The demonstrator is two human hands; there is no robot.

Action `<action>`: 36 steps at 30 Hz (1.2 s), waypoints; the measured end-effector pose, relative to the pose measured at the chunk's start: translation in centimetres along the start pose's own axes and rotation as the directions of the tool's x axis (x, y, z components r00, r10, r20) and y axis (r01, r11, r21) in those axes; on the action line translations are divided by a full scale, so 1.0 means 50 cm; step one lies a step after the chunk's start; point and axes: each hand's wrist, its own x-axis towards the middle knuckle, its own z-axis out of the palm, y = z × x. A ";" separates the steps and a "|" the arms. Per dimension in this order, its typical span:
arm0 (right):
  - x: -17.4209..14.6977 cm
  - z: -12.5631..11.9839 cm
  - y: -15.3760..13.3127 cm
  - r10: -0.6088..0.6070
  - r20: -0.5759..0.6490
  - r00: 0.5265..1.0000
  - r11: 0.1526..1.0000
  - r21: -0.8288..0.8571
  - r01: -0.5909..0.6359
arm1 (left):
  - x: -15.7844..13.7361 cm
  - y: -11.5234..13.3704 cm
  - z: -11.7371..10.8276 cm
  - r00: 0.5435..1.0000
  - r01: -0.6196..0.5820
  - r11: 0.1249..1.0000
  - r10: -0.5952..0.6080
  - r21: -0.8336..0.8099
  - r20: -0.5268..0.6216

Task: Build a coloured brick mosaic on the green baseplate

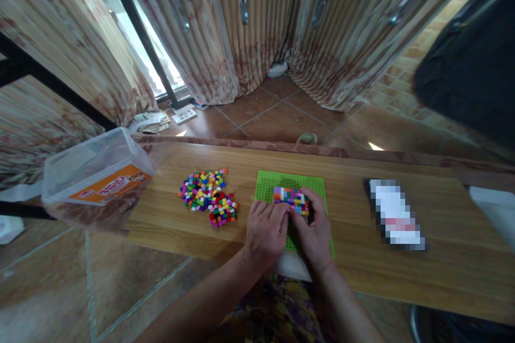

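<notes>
A green studded baseplate (263, 181) lies on the wooden table, partly covered by both hands. On it sits a rectangular block of small multicoloured bricks (286, 195). My left hand (265, 229) is closed at the block's near edge, its fingertips pressed together; whatever is between them is hidden. Curled around the block's right side is my right hand (316, 230), index finger at the far corner and thumb at the near edge, meeting the left fingertips. Loose coloured bricks (205, 192) lie in a pile left of the baseplate.
A clear plastic box (96, 163) with an orange label stands at the table's left end. A phone with a blurred screen (396, 214) lies to the right. Striped curtains (249, 48) hang beyond the table, and metal clips (243, 2) dangle from a dark bar overhead.
</notes>
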 end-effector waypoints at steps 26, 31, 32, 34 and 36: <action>-0.008 -0.004 0.030 0.022 -0.018 1.000 0.995 0.101 -0.020 | -0.004 -0.071 -0.046 0.992 0.120 0.993 -0.120 0.007 -0.035; -0.007 -0.002 0.032 0.039 -0.024 0.999 0.993 0.108 -0.036 | 0.040 -0.161 -0.084 0.969 0.245 0.949 -0.231 0.199 -0.091; -0.006 -0.002 0.032 0.034 -0.027 0.999 0.994 0.105 -0.031 | 0.051 -0.179 -0.091 0.960 0.280 0.925 -0.269 0.257 -0.080; -0.005 -0.002 0.031 0.022 -0.032 0.999 0.995 0.097 -0.019 | 0.072 -0.213 -0.102 0.937 0.347 0.866 -0.338 0.361 -0.088; -0.004 -0.001 0.029 0.021 -0.038 0.999 0.995 0.098 -0.017 | 0.088 -0.239 -0.108 0.928 0.357 0.823 -0.367 0.441 -0.066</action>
